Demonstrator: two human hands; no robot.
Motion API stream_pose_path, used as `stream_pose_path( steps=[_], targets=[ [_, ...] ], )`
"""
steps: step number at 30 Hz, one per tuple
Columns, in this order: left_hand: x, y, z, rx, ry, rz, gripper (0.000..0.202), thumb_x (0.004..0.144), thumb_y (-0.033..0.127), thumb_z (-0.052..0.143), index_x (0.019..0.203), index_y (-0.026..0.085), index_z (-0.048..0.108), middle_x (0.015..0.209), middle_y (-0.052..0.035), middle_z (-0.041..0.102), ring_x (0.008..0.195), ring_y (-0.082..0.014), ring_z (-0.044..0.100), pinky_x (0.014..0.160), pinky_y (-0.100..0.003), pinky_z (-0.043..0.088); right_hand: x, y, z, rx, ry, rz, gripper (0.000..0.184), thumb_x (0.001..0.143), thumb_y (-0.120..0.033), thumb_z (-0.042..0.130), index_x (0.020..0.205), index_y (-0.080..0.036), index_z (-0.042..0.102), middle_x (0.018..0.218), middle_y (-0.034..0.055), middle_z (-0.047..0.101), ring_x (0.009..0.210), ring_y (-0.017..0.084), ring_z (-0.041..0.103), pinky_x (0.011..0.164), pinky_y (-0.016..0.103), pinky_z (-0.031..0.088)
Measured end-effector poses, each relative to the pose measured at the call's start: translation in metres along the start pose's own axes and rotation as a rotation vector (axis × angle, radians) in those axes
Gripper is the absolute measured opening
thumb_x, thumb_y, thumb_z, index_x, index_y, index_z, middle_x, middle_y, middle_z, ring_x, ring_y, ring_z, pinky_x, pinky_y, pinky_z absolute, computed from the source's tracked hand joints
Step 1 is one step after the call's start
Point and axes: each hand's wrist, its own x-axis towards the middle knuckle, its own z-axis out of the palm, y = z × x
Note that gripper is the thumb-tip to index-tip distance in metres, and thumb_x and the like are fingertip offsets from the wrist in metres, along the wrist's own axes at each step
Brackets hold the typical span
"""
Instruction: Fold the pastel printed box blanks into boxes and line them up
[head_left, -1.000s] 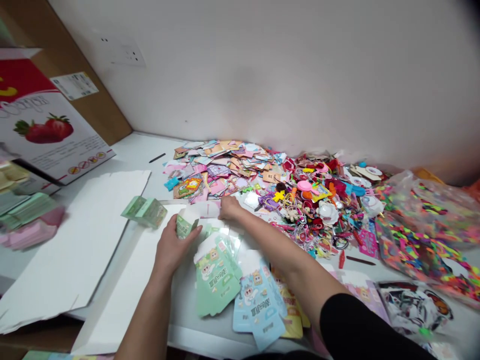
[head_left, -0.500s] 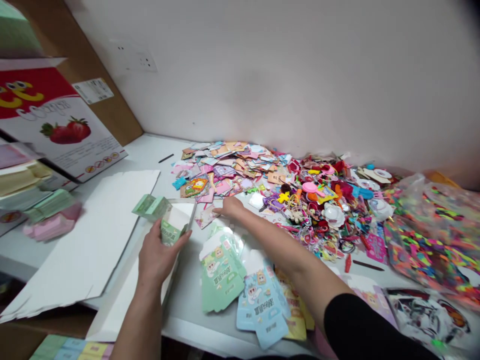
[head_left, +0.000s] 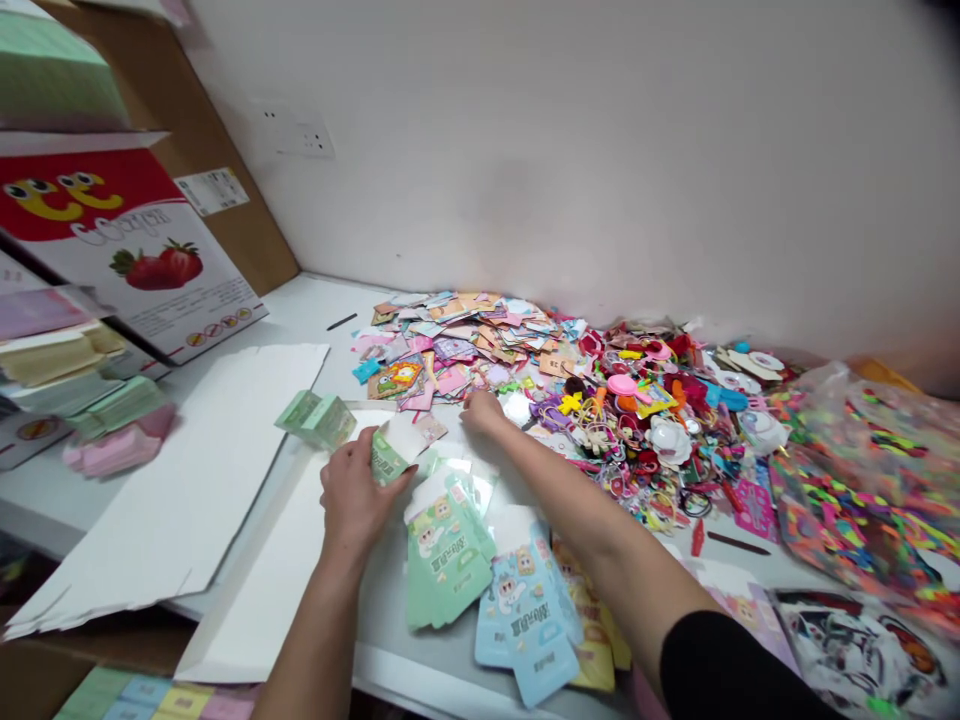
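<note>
My left hand (head_left: pixel 358 495) is closed round a small green printed box (head_left: pixel 386 458) with its white inside showing at the top. My right hand (head_left: pixel 484 412) is closed low at the front edge of the card pile. Its fingertips are partly hidden, and I cannot make out what they hold. Just left of it lies a pale pink card (head_left: pixel 430 430). Green boxes (head_left: pixel 315 416) stand at the far end of a long white tray (head_left: pixel 259 600). Below my hands are fanned flat green cartons (head_left: pixel 448 560) and blue cartons (head_left: pixel 529 610), with yellow cartons (head_left: pixel 596 650) beside them.
Small paper cards (head_left: pixel 472 335) are heaped by the wall. To their right lies a mound of trinkets (head_left: pixel 652 410), then a clear bag of bright pieces (head_left: pixel 862 470). White cardboard sheets (head_left: pixel 180 470) lie at left, near a strawberry carton (head_left: pixel 157 250).
My left hand has moved right with the green box, from over the tray to above the green cartons. My right hand has shifted slightly right, away from the pink card.
</note>
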Motion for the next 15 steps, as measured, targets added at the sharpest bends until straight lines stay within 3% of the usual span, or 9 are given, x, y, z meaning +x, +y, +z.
stream_pose_path(
  steps=[4, 7, 12, 15],
  targets=[
    [0.0, -0.003, -0.003, 0.038, 0.01, -0.011, 0.07, 0.068, 0.056, 0.06, 0.126, 0.02, 0.045, 0.11, -0.0135, 0.058, 0.107, -0.034, 0.052, 0.089, -0.045, 0.04, 0.004, -0.02, 0.002, -0.025, -0.081, -0.237, 0.026, 0.075, -0.026, 0.066, 0.101, -0.024, 0.068, 0.111, 0.0032, 0.067, 0.106, 0.02, 0.058, 0.088, 0.026, 0.045],
    [-0.002, -0.01, -0.007, 0.055, -0.007, 0.013, 0.07, 0.068, 0.058, 0.058, 0.125, 0.02, 0.045, 0.107, -0.013, 0.059, 0.103, -0.0334, 0.053, 0.087, -0.043, 0.042, 0.014, -0.042, 0.007, -0.061, -0.112, -0.33, 0.029, 0.067, -0.019, 0.071, 0.095, -0.022, 0.069, 0.114, 0.0045, 0.065, 0.112, 0.023, 0.054, 0.093, 0.03, 0.042],
    [-0.001, -0.011, -0.006, 0.049, -0.02, 0.043, 0.07, 0.069, 0.059, 0.057, 0.126, 0.02, 0.045, 0.106, -0.0127, 0.06, 0.104, -0.0334, 0.052, 0.088, -0.044, 0.041, 0.024, -0.043, 0.009, -0.06, -0.081, -0.221, 0.044, 0.051, -0.021, 0.082, 0.091, -0.009, 0.068, 0.113, 0.0196, 0.063, 0.106, 0.034, 0.056, 0.087, 0.038, 0.047],
    [0.003, 0.0, -0.001, 0.01, 0.036, 0.098, 0.07, 0.069, 0.057, 0.059, 0.126, 0.019, 0.045, 0.109, -0.0128, 0.058, 0.106, -0.0329, 0.051, 0.093, -0.045, 0.037, 0.013, -0.017, 0.0, 0.021, -0.005, -0.112, 0.027, 0.072, -0.02, 0.067, 0.097, -0.01, 0.064, 0.104, 0.015, 0.067, 0.097, 0.027, 0.062, 0.079, 0.031, 0.05]
  ],
)
